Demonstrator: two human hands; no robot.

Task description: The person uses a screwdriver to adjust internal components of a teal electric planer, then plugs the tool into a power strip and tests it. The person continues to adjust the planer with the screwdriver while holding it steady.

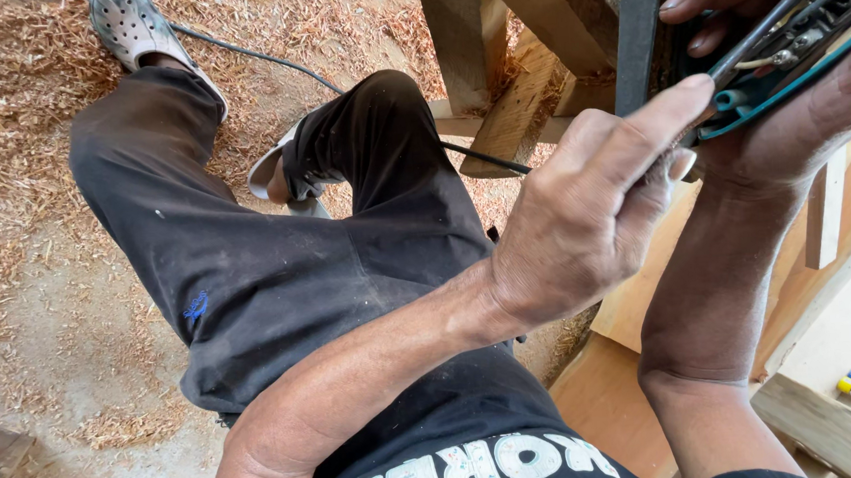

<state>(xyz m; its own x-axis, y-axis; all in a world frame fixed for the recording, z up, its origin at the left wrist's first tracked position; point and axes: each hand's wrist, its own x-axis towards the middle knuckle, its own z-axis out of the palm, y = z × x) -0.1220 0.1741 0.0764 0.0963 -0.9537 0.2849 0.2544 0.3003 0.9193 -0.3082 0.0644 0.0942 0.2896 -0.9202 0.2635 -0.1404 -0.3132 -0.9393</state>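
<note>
Nearest to me, my left hand (581, 210) was up in front of my chest, fingers (655, 122) stretched toward the teal-edged power tool (788, 49), thumb and forefinger pinched at its lower edge beside a small teal clip. I could not tell whether they actually gripped anything there. My right hand (811, 97) came up from below with its wrist under the tool, and its fingers were clenched around the body, the tips showing over the top at the upper right corner of the view. The tool sat there, pressed close to a dark upright bar (637, 29), with bare wires (776, 21) running across its open face.

What worried me most was those exposed wires: if the tool was live, a fingertip so close could have brushed a contact. The grip also looked awkward, with my arms nearly crossed, so I judged a slip could have dropped the tool onto my lap or the boards.

Below the hands, my dark trousers (250, 269) filled the middle, one knee raised. A black cable (484, 157) passed behind that knee and trailed across the floor (27, 322) toward my grey clog (132, 26); a shifted foot could have snagged it and jerked the tool. Pale planks (636, 295) lay to the right, and a wooden post (457, 30) stood beyond the knee, crowding the space. Wood shavings (5, 117) covered the ground farther out, loose footing, I thought.
</note>
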